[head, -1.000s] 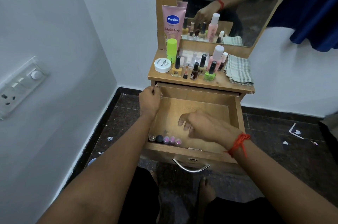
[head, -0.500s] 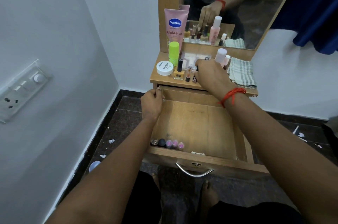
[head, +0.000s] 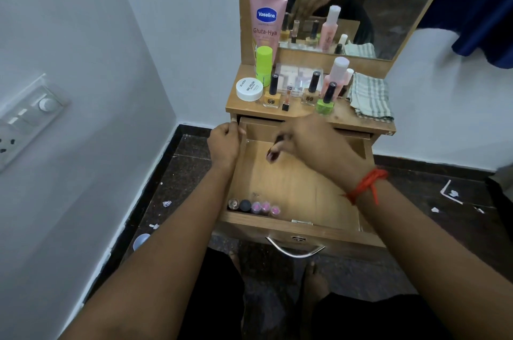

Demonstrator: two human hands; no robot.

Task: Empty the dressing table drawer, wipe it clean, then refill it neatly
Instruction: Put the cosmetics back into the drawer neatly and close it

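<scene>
Dressing table top (head: 344,117): it serves as the holding area. The Vaseline tube (head: 266,20), green stick (head: 263,62), white jar (head: 249,89), pink bottles (head: 336,73) and upright nail polishes (head: 272,96) stand crowded near its front edge, within easy reach above the drawer.

Drawer (head: 299,189): it is pulled well out towards the person. Most of its wooden floor is bare, so by my reading the refill is only beginning.

Checked cloth (head: 370,96): it lies folded on the right end of the top, apart from the bottles. It is probably the wiping cloth, set aside now that the drawer looks clean.

Left hand (head: 223,145): the fingers are curled over the top of the drawer's left wall near its back corner. It carries nothing else and seems placed there to keep the drawer from sliding.

Right hand (head: 313,142): it hangs over the back of the drawer, just below the table's edge. The fingertips are drawn together in a pinch on a small dark bottle.

Row of small bottles (head: 254,205): five stand upright, touching, tight against the front wall at the left corner. Packing from a corner outward keeps the rest of the floor free.

Dark bottle (head: 273,152): it is blurred and looks like nail polish. It is held above the drawer floor, not yet set down, and would most neatly go beside the row.
</scene>
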